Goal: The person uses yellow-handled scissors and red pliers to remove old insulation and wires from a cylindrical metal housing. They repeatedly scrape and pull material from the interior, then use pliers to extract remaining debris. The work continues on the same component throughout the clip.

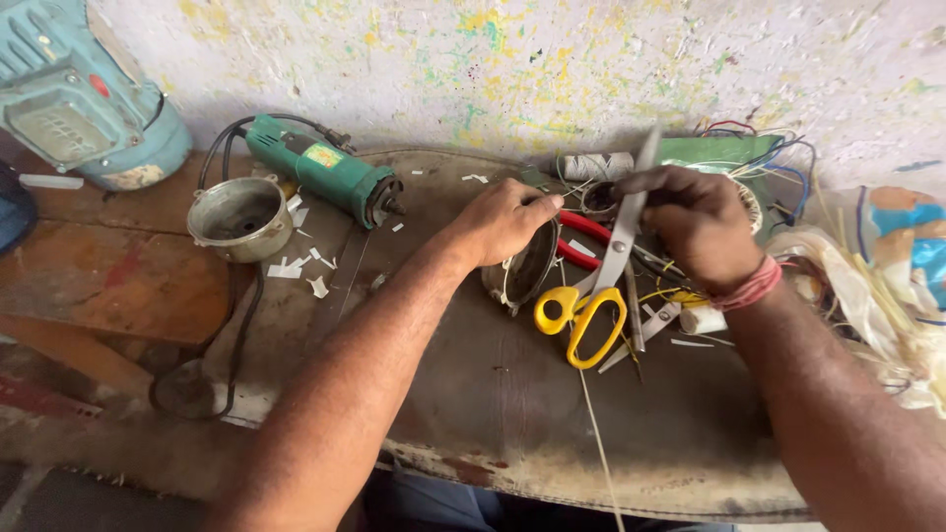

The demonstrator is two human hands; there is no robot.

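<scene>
A round metal housing point(520, 268) is gripped under the left hand point(505, 219); yellow-handled scissors point(601, 276), long axis near-vertical, are pinched at the blade by the right hand point(698, 222).

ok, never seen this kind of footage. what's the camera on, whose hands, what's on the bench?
One picture, from a camera worn on a person's head, looking down at their own two bare hands; no machine is involved. The left hand rests on a round metal part standing on edge. The right hand pinches something small that I cannot make out, beside yellow-handled scissors and red-handled pliers. On the worn bench also lie a green angle grinder, a metal cup-shaped housing, paper scraps and tangled wires.
</scene>
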